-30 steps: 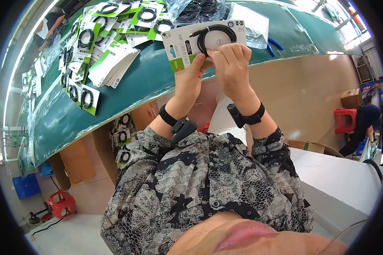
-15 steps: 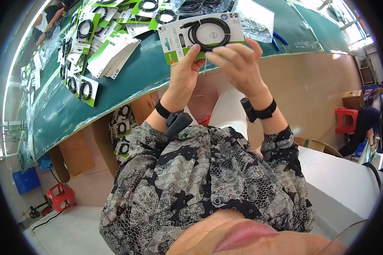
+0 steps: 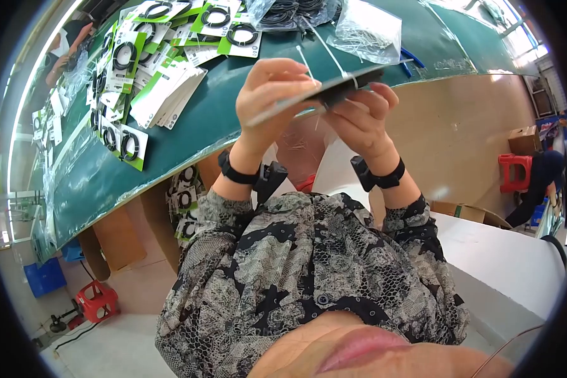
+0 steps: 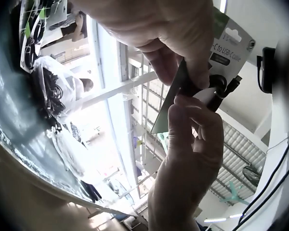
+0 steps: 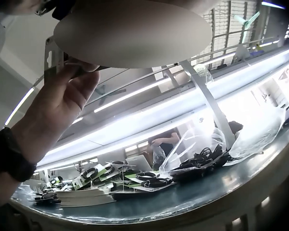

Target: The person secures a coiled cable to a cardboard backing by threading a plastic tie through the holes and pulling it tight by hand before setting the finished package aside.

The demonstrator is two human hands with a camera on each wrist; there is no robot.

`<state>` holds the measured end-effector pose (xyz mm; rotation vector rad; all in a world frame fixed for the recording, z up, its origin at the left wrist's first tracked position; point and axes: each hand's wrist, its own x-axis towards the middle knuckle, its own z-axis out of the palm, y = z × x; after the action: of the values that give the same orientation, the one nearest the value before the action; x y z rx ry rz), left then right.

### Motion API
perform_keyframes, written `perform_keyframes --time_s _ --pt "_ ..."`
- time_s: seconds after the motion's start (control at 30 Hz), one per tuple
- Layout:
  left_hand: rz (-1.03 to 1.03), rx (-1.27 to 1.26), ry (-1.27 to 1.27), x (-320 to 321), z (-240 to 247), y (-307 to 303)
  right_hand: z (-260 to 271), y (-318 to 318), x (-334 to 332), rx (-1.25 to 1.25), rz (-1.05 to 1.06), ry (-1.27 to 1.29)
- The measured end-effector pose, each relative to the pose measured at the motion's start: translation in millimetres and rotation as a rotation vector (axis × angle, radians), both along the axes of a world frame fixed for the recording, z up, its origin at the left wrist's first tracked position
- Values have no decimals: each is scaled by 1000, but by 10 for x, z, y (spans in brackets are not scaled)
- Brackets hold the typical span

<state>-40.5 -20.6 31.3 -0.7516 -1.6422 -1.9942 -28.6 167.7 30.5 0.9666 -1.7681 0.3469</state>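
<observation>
A printed cable card (image 3: 296, 101) is tilted nearly edge-on between both hands in the head view, a dark coil showing beneath. Thin white ties (image 3: 327, 49) stick up from it. The left hand (image 3: 264, 94) holds the card's left end with bent fingers. At the coil end, the right hand (image 3: 362, 123) has its fingers curled against the card. In the left wrist view, the right hand (image 4: 192, 163) has thumb and index fingertip together at the card (image 4: 231, 48); what lies between them is too small to tell.
Carded cables (image 3: 126, 57) and a stack of cards (image 3: 169, 94) lie on the green bench (image 3: 195, 129). Behind the hands are bagged black cables (image 3: 290, 12), a bag of white ties (image 3: 368, 31) and a blue-handled tool (image 3: 412, 60). Red stools (image 3: 515, 173) stand on the floor.
The card has turned from facing the head camera to nearly edge-on. The right hand, spread and blurred half a second ago, is now against the card. White ties now show above it.
</observation>
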Motion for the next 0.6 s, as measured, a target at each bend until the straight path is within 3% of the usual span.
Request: perform_keyframes --time_s 0.07,0.2,0.37,0.6 --pt "41 -136 485 -29 218 18 18 40 3 6 48 66" --pt "27 -228 521 66 346 -24 73 -125 79 -228 -16 10" --pt "1 -128 476 128 450 33 92 -85 129 -208 -12 29" --pt "115 -435 766 140 749 -115 -340 38 172 -122 90 -106"
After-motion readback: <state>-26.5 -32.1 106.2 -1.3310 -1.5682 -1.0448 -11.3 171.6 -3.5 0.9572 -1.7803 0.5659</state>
